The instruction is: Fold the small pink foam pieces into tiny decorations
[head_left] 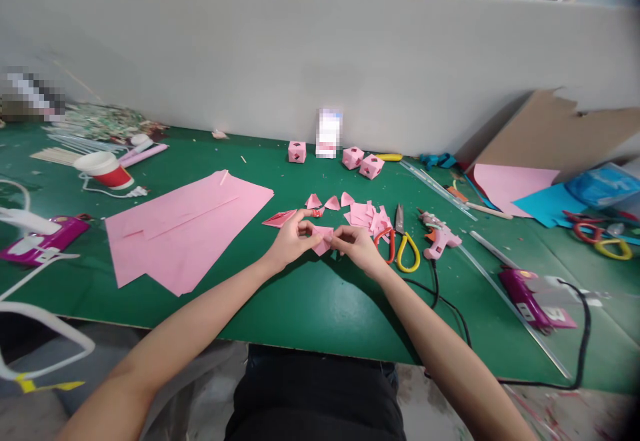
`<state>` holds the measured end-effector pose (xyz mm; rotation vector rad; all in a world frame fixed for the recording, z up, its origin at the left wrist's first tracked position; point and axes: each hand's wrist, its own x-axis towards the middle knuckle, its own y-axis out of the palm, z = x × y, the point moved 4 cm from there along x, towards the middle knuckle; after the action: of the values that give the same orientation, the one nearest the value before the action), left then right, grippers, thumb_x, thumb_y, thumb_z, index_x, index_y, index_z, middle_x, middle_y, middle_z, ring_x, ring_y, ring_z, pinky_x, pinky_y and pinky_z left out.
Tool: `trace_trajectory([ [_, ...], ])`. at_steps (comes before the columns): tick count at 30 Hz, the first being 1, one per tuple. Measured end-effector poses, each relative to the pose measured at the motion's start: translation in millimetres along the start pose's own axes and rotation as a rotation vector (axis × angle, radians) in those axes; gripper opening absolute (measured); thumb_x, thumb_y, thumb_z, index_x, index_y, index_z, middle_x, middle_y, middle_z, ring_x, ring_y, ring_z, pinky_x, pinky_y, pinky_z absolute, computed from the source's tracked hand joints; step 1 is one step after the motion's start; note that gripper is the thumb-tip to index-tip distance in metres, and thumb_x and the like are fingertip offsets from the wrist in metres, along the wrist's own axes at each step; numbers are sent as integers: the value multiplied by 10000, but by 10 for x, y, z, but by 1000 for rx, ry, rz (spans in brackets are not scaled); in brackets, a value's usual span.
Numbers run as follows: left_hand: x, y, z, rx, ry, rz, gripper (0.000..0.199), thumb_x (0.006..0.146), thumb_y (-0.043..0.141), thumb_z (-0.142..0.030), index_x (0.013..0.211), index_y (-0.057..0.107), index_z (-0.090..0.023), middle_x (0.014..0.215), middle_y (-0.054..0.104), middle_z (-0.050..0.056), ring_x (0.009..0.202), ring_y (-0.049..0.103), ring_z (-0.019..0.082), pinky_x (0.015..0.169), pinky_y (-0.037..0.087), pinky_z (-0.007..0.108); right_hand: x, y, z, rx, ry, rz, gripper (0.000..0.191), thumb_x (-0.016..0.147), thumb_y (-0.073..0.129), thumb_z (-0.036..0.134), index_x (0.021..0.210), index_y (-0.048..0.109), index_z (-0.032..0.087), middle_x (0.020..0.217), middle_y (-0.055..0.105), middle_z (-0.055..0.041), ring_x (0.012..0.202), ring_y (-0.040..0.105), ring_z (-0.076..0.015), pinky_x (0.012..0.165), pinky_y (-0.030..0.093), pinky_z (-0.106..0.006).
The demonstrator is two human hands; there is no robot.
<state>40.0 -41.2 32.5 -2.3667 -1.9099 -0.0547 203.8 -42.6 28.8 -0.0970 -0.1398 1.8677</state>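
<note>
Both hands pinch one small folded piece of pink paper [323, 241] just above the green table. My left hand [293, 239] grips its left edge with thumb and finger. At its right edge are the closed fingertips of my right hand [356, 246]. Just beyond the hands lie a few small folded pink pieces [332, 203]. A pile of pink paper scraps [367, 215] sits to the right. Scissors [404, 241] with one red and one yellow handle rest beside my right hand. A pointed pink paper piece [279, 219] lies left of my left hand.
Large pink sheets [185, 234] cover the left of the green table [310, 314]. Three pink paper cubes [297, 152] and a phone [329, 134] stand near the partition. A pink glue gun [441, 237] with a black cord lies right. A paper cup [107, 169] stands far left.
</note>
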Motion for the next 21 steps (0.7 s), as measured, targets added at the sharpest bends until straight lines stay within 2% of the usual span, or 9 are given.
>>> trace_trajectory([
  [7, -11, -7, -11, -13, -25, -15, 497, 731, 736, -257, 1161, 505, -165, 754, 631, -17, 722, 633, 140, 683, 475, 257, -12, -9, 5, -34, 33, 5, 387, 718, 753, 541, 660, 670, 167, 608, 612, -3, 513, 480, -97, 493, 366, -234],
  [11, -9, -18, -9, -21, -26, -5, 497, 745, 734, -267, 1171, 496, -172, 757, 637, -18, 710, 645, 141, 689, 484, 265, -8, -18, 13, -25, 32, 33, 385, 753, 721, 544, 729, 678, 162, 645, 626, -8, 521, 494, -93, 494, 381, -227],
  [16, -11, -17, -4, -6, -57, -12, 496, 731, 735, -247, 1163, 504, -175, 738, 625, -26, 691, 634, 136, 677, 473, 260, 5, -68, 12, -59, -55, -14, 365, 806, 658, 539, 760, 644, 178, 653, 610, 2, 550, 521, -108, 508, 420, -233],
  [21, -13, 12, 27, 8, -93, 68, 482, 727, 725, -215, 1160, 516, -176, 719, 611, -40, 647, 595, 110, 681, 457, 252, 9, -53, 4, -145, -128, -49, 327, 830, 627, 492, 731, 623, 180, 674, 599, -7, 599, 532, -126, 527, 429, -243],
])
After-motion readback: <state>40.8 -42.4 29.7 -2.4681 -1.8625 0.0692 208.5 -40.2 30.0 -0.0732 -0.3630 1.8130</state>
